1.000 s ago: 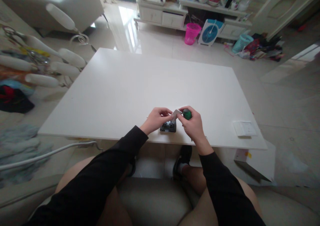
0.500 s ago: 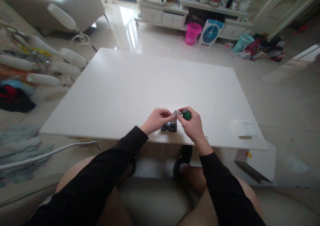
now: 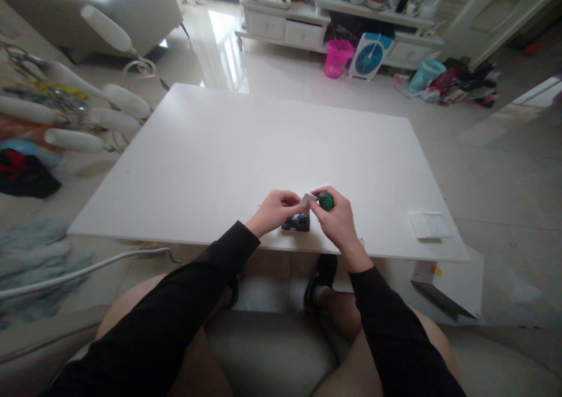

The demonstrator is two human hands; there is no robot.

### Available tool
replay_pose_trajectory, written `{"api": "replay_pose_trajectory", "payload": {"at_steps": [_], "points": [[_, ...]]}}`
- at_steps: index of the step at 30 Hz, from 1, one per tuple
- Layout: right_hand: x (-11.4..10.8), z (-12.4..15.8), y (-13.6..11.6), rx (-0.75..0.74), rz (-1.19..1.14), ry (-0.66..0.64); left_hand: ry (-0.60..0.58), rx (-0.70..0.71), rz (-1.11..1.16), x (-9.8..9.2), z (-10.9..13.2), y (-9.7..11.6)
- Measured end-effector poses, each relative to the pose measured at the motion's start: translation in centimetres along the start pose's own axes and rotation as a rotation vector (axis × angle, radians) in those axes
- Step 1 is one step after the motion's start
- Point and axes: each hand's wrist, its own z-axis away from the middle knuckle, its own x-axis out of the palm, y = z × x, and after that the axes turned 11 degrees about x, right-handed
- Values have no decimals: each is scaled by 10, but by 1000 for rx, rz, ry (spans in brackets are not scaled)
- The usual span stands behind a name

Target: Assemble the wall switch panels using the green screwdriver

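Between my two hands, a small white plastic piece (image 3: 308, 199) is tilted up above the table's near edge. My left hand (image 3: 277, 211) pinches it from the left, fingertips pressed together. My right hand (image 3: 337, 216) is closed round a screwdriver with a green handle (image 3: 325, 201) and also touches the white piece with its fingers. Most of the screwdriver's shaft is hidden by the hands. Directly below lies a black part like the back of a wall switch or socket (image 3: 295, 223), partly covered by my left fingers.
The white table (image 3: 246, 145) stretches out ahead. White switch-like plates (image 3: 429, 225) lie near its right edge. Beyond it on the floor stand a pink basket (image 3: 337, 60), a blue and white fan (image 3: 369, 57) and a teal basket (image 3: 425, 75). A curved pale tube (image 3: 109, 270) passes at the left.
Both hands keep the same hold on the white piece and the screwdriver. The whole view has shifted very slightly; nothing else has visibly moved.
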Motion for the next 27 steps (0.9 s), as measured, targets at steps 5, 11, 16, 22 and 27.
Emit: {"api": "replay_pose_trajectory", "payload": {"at_steps": [5,11,16,22,27], "points": [[0,0,0,11,2,-2,4,-1,-8,0,0,0],[0,-1,0,7,6,-3,-2,1,-11,0,-1,-1],[1,0,1,-7,8,-2,-9,0,4,0,0,0],[0,0,0,-1,27,2,-8,7,-14,0,0,0],[0,0,0,-1,18,-1,-10,4,-17,0,0,0]]}}
